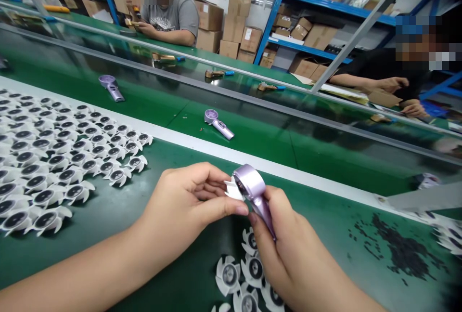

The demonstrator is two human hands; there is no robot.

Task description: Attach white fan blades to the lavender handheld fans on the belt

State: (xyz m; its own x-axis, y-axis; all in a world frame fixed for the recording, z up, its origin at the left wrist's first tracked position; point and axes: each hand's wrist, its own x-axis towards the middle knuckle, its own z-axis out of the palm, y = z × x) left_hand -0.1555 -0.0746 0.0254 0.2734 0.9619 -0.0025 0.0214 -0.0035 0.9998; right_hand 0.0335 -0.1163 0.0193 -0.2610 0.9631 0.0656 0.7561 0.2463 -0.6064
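My right hand (288, 235) is closed round the handle of a small purple handheld fan (250, 179), its round head tilted up and to the left. Between the thumb and fingers of my left hand (195, 199) is a white fan blade (233, 189), right at the open side of the fan head. Whether the blade touches the inside of the head is hidden. Several loose white fan blades with dark hubs (228, 273) lie on the green table just below my right hand.
Many white fan blades (75, 175) lie in rows at the left. Small black pieces (400, 249) are heaped at the right. Purple fans (218, 124) rest on the green belt beyond a white rail (180, 142). Two people sit across, with shelves and boxes (236, 13) behind.
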